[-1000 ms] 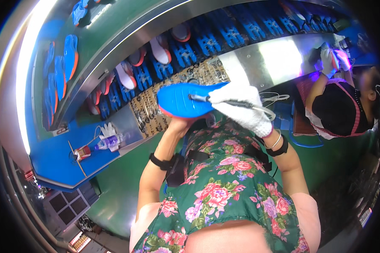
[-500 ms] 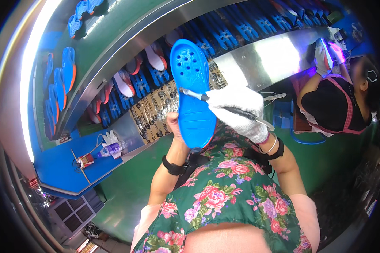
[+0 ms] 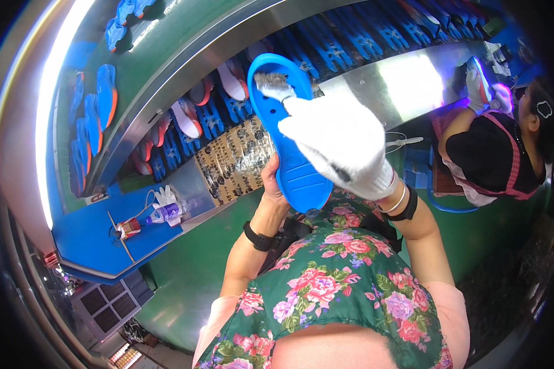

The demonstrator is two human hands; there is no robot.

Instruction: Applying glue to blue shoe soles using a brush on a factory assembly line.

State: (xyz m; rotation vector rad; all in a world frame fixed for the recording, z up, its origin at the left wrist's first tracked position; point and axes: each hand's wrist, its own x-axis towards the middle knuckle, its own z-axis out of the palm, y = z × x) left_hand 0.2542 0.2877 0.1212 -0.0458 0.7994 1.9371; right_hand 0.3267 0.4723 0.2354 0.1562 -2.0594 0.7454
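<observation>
A blue shoe sole (image 3: 298, 178) with an orange-red rim is held up in front of me, its broad, holed end pointing away. My bare left hand (image 3: 272, 179) grips its left edge near the narrow end, the fingers partly hidden behind it. Over the sole's right side is my right hand (image 3: 338, 138) in a white knit glove, closed around a brush (image 3: 274, 83). The brush's bristles lie against the broad end, covering some of the holes. Most of the handle is hidden by the glove.
Beyond the sole runs a metal-edged conveyor (image 3: 184, 74) carrying several blue soles. Patterned tape covers the ledge (image 3: 237, 157). At left, a blue table (image 3: 86, 240) bears a purple-labelled bottle (image 3: 166, 213) and a white glove (image 3: 165, 195). A co-worker (image 3: 489, 147) sits at right.
My right hand has carried the brush from the sole's middle up to its broad end. The sole, in my left hand, has tilted and its narrow end has shifted slightly right.
</observation>
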